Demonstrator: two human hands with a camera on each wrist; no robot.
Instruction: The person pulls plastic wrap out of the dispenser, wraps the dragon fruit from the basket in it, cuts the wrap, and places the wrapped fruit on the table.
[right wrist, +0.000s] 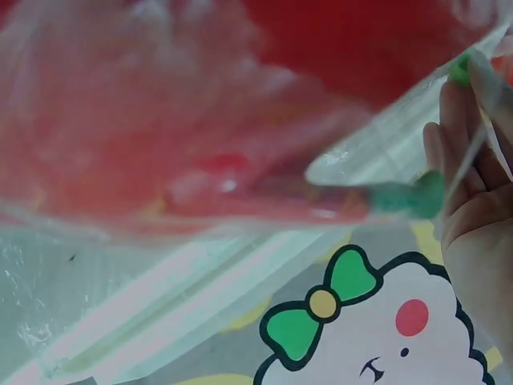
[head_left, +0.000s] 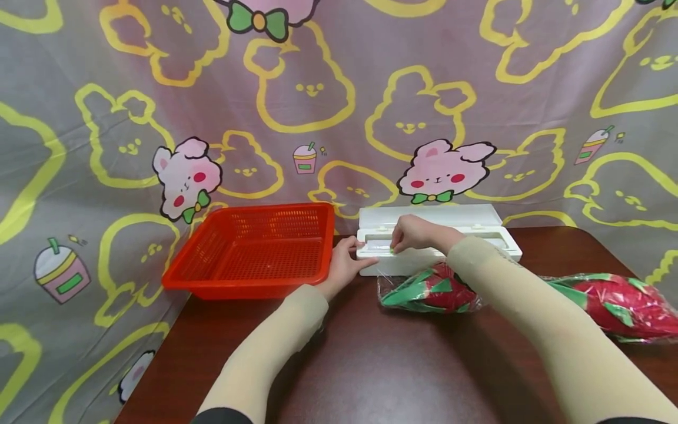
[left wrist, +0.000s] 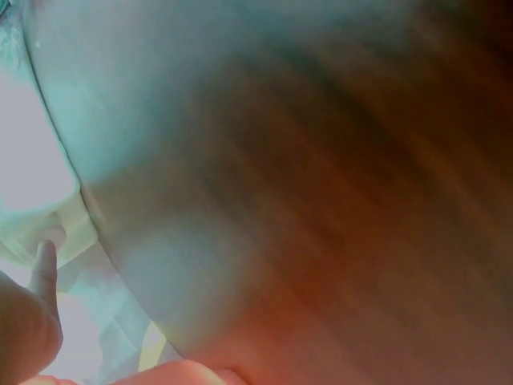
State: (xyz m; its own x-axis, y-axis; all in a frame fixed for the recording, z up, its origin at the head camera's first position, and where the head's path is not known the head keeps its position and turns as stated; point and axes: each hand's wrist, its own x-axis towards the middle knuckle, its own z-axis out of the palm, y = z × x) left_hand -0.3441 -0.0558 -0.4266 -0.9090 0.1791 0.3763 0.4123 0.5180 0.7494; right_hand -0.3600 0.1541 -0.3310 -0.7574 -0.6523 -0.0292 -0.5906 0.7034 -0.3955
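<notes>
A long white cling film dispenser stands at the back of the table with its lid raised. My left hand holds its left end, thumb along the front and fingers by the top edge. In the left wrist view one fingertip touches the end of the dispenser. My right hand pinches a small green slider on the dispenser's top, left of its middle. Directly in front lies a dragon fruit under clear film, partly hidden by my right forearm.
A red plastic basket stands left of my left hand, close beside it. Another film-wrapped dragon fruit lies on the right of the brown table. A patterned curtain hangs right behind the table's back edge.
</notes>
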